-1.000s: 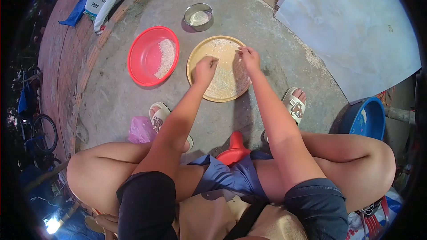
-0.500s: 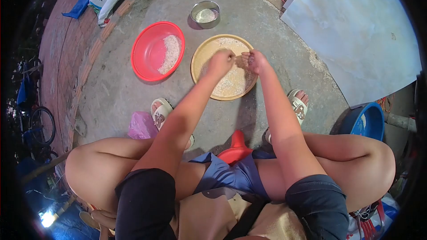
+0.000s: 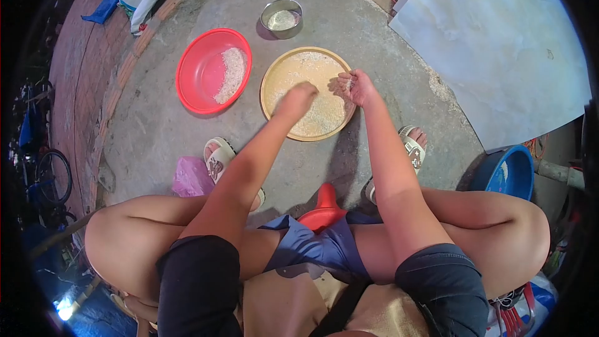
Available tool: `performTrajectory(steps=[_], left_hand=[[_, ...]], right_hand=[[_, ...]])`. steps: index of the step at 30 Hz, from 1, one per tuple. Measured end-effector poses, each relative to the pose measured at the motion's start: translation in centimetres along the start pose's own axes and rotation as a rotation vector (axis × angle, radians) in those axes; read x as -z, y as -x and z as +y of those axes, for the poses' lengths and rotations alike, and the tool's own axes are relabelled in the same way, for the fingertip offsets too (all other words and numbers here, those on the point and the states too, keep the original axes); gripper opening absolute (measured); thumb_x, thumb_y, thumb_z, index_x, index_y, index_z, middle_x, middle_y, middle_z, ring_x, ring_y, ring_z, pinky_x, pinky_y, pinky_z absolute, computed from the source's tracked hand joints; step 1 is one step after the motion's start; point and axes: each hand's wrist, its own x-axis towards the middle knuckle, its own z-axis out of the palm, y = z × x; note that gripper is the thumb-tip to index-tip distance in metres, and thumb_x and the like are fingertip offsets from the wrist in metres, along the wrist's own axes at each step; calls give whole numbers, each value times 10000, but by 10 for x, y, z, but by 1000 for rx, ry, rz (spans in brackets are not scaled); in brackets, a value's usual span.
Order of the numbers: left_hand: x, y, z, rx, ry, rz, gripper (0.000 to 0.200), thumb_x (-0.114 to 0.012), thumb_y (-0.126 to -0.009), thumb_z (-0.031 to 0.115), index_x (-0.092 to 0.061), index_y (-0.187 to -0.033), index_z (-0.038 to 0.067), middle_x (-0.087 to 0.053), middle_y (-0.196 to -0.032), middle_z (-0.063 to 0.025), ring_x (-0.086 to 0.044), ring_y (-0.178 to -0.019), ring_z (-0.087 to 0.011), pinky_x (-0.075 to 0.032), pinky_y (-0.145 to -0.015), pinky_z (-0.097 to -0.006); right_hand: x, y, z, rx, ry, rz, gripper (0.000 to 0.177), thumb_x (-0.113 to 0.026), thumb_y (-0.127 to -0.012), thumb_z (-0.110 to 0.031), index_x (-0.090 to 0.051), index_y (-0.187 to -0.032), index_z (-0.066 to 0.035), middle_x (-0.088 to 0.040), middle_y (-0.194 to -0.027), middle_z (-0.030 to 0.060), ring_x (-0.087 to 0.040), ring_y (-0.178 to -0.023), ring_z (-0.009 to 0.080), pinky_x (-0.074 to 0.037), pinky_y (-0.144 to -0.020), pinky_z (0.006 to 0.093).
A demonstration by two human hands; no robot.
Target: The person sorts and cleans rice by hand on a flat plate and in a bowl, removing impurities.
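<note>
Fingers of the right hand [image 3: 359, 89] are loosely parted and half curled, palm turned up over the right rim of the tray [image 3: 276, 117]; pale specks seem to show on them. Those of the left hand [image 3: 299, 101] are bent inward above the left-middle of the tray, too blurred to tell whether they pinch anything. The hands have just drawn apart: the left one has moved away from the right palm, which leaves that palm uncovered, with no contact between them.

Largest of the things around is the pale, glossy sheet [image 3: 493, 56], up and to the right of the tray. Next comes the round, yellowish tray itself, flat on the concrete floor [image 3: 156, 143]. To its left is the red basin [image 3: 203, 75], smaller, with a band of whitish grain [image 3: 233, 76] along its right side. Well off to the right of the tray and nearer the body is the blue basin [image 3: 513, 178], only partly in sight.

Just above the tray, a little to the left, the metal bowl [image 3: 292, 30] holds something pale. Below the tray and to the left lies the pink bag [image 3: 191, 178], beside a sandal [image 3: 218, 161]. Smallest are the pale grains [image 3: 321, 118] spread over the tray, beneath both hands, with a thicker scatter in its lower part.
</note>
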Motion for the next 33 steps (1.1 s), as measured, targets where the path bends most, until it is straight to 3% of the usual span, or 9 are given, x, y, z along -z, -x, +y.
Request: performTrajectory(steps=[3,7,13,16,19,24,28,30,33], left_hand=[[25,-21,8,326,214,125,152,-628,-779,98,-637,-899,5,-630,-897,-109,-607,-857,-256,-478,-761,-317],[43,-44,31,303,450,143,180,-658,-765,102,-644,-920,13,-637,-891,-101,-616,-830,-227,-482,-752,-317],[51,-51,26,19,174,121,165,-668,-732,98,-653,-877,20,-636,-829,-99,-611,-756,-225,-488,-707,-321],[54,-44,17,199,183,-163,180,-666,-708,102,-652,-875,38,-629,-878,-112,-604,-809,-251,-477,-723,-333],[42,-20,12,-45,10,-431,226,-671,-672,108,-637,-890,58,-590,-871,-109,-585,-861,-284,-464,-749,-379],[23,18,11,-266,-23,-500,316,-679,-673,124,-579,-970,86,-519,-983,-96,-529,-989,-275,-441,-809,-379],[11,19,-4,-207,44,-450,216,-671,-670,99,-605,-869,50,-569,-866,-103,-575,-862,-285,-466,-749,-368],[16,11,-9,-164,74,-441,183,-666,-671,86,-616,-840,39,-586,-823,-106,-590,-808,-287,-476,-724,-364],[31,-7,-3,121,198,-203,160,-658,-699,48,-654,-858,33,-616,-772,-100,-610,-717,-214,-489,-684,-308]], right_hand=[[-6,-2,1,-7,99,24,405,-322,-913,-253,-556,-1016,61,-620,-902,144,-608,-780,225,-542,-674,301],[-15,-13,13,-74,55,-79,389,-300,-926,-224,-526,-1047,68,-603,-992,168,-610,-840,233,-550,-748,325],[-25,-11,18,-35,-197,-74,332,-322,-913,-170,-482,-1076,70,-588,-1002,171,-614,-870,237,-557,-783,327],[-15,-15,13,-40,-203,-49,336,-319,-904,-158,-483,-1089,70,-586,-996,179,-616,-874,243,-559,-777,322],[-1,-24,12,4,-132,-62,354,-306,-899,-154,-478,-1107,75,-581,-1032,203,-618,-854,243,-562,-768,318],[-5,-13,12,3,-165,-36,373,-318,-875,-123,-428,-1150,104,-555,-1051,251,-614,-894,336,-575,-757,368],[-8,-11,13,12,-141,-53,362,-321,-871,-109,-438,-1134,111,-550,-1058,261,-603,-928,354,-569,-776,375],[-10,-10,14,7,-95,-25,382,-288,-893,-137,-459,-1143,95,-562,-1104,230,-619,-888,273,-568,-748,306],[-6,-21,21,-14,-46,-96,368,-322,-883,-122,-458,-1147,95,-553,-1121,232,-619,-886,270,-566,-752,309]])
